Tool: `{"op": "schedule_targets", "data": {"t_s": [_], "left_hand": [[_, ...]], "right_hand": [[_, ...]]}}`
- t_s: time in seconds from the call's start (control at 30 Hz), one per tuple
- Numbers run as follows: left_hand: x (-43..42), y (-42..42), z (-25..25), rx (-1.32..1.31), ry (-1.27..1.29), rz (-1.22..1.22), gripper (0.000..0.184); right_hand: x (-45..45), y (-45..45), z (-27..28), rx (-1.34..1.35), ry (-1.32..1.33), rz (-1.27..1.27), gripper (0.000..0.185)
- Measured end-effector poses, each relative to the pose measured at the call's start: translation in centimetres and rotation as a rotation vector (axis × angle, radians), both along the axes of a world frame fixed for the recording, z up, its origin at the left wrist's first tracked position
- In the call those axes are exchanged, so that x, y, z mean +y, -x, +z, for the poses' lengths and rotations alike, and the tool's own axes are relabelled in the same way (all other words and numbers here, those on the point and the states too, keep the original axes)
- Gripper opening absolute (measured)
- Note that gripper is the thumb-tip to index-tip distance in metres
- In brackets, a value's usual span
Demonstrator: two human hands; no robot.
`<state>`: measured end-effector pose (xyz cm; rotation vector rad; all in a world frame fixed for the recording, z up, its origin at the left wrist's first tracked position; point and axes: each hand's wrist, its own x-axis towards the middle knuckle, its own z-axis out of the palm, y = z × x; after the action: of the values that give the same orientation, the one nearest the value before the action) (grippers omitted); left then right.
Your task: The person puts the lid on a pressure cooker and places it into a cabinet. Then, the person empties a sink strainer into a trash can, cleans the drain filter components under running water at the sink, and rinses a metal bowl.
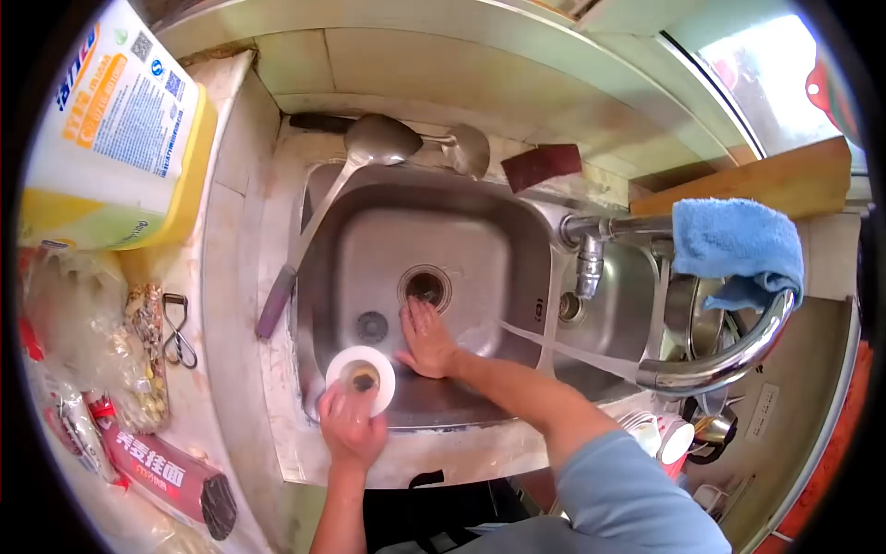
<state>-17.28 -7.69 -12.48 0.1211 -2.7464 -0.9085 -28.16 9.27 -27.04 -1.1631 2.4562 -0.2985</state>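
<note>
Left hand (353,429): closed on the near edge of a small round white dish (385,368), fingers reaching over the rim toward its brownish middle, where a small dark patch shows.
Right hand (428,342): spread and fairly flat, palm down, thumb apart, fingertips at the near edge of the round metal drain (425,287); nothing shows in its grasp, though what lies under the palm is hidden.
White dish: above the near left corner of the large stainless-steel basin (443,222); whether its underside touches the metal, I cannot tell.
Handling: it looks light and stiff, likely slippery if wet, and perhaps brittle, though the material is unclear; the outer rim seems the surest hold, thumb on one side and fingers on the other.
Dark grey round disc (372,325): flat on the basin floor, left of the drain and just beyond the dish.
Water (572,351): a thin stream from the curved chrome faucet (711,369), crossing the small basin (614,319) and entering the large one over its right edge.
Far edge: a metal ladle (383,138) with its purple handle along the left edge, and a dark red rectangular pad (542,167) near the far right corner.
</note>
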Motion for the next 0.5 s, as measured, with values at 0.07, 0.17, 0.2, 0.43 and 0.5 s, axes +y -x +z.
{"op": "schedule_targets", "data": {"t_s": [0.07,0.17,0.2,0.43,0.5], "left_hand": [[0.0,-0.2,0.3,-0.022,-0.007,-0.021,0.031],[-0.1,-0.5,-0.1,-0.024,-0.005,-0.024,0.032],[-0.2,-0.5,-0.3,-0.013,-0.011,-0.023,0.032],[-0.3,-0.6,-0.2,-0.045,-0.040,-0.011,0.034],[-0.4,-0.4,-0.2,-0.054,-0.036,-0.003,0.034]], "right_hand": [[-1.8,0.5,-0.7,-0.067,0.006,-0.113,0.084],[-1.0,2.1,0.3,-0.256,-0.055,-0.172,0.081],[-0.3,3.3,0.9,-0.357,-0.107,-0.108,0.079],[2.7,5.7,0.0,-0.044,-0.356,0.327,0.074],[0.6,1.2,-0.3,0.009,-0.238,-0.106,0.074]]}}
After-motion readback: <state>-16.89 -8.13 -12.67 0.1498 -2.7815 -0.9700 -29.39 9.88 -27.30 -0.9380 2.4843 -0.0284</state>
